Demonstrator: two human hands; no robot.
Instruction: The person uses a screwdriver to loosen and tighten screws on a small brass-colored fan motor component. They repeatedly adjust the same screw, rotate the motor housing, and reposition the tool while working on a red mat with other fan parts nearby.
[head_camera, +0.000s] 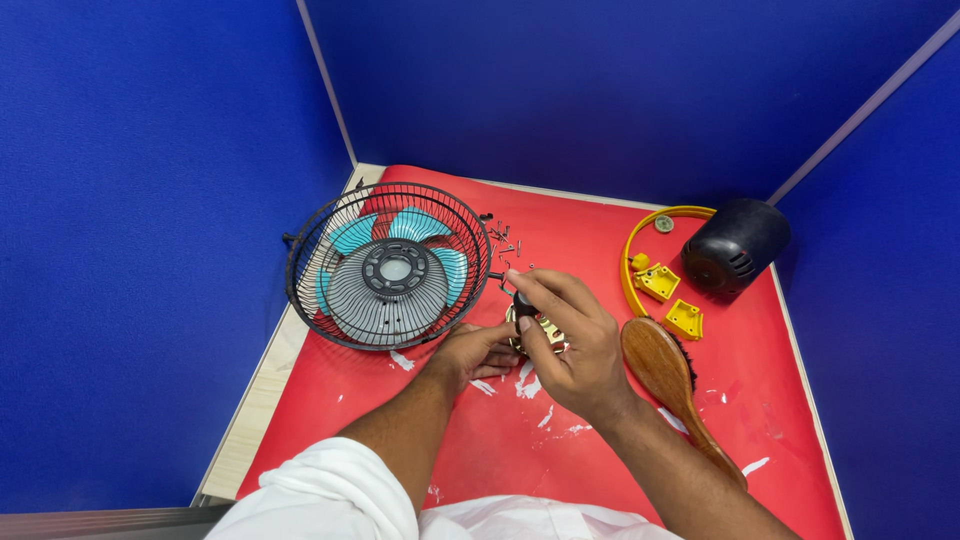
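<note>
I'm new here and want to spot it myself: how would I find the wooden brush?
Start at the red mat and look just right of the right hand. The wooden brush lies there, below the two yellow brackets: the only brown, long-handled thing.

We see a table (262, 395) with a pale wooden edge, covered by a red mat (480, 450) with white scuff marks. On the mat, far left: a black wire fan cage (390, 265) with teal blades inside. Small loose screws (503, 238) lie just beside its right rim. Far right: a black motor housing (735, 245), a curved yellow bracket (640, 240), two small yellow pieces (670, 300). A wooden-handled brush (670, 385) lies near them.
</note>
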